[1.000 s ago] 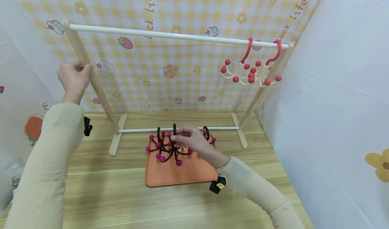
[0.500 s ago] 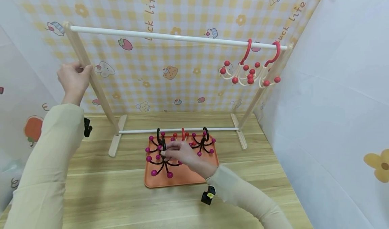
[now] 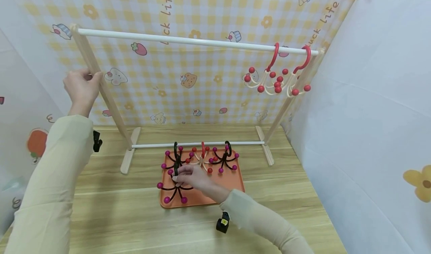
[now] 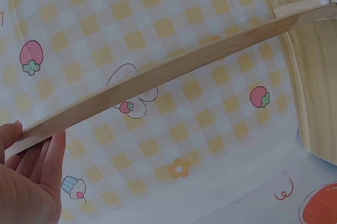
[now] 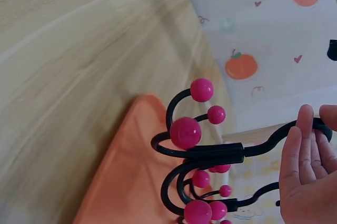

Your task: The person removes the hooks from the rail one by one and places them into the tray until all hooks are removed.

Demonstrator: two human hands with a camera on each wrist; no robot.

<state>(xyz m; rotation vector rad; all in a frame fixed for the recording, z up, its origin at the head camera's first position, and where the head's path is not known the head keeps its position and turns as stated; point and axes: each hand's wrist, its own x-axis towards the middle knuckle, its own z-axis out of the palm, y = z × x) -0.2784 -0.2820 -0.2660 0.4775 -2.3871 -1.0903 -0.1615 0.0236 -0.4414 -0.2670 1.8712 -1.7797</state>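
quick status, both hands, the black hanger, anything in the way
Left fingers gripping rack post. Right fingers holding black hanger by its top, over orange tray. Another black hanger close behind, might snag.

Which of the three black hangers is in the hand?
The frontmost black hanger, hook pinched by the right hand over the tray. The back-left hanger and back-right hanger are not held.

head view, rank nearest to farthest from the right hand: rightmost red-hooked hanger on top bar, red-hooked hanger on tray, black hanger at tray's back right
1. Red-hooked hanger on the tray: just beyond the right hand.
2. Black hanger: farther right, back right of the tray.
3. Rightmost red-hooked hanger: high up on the top bar, near its right end.
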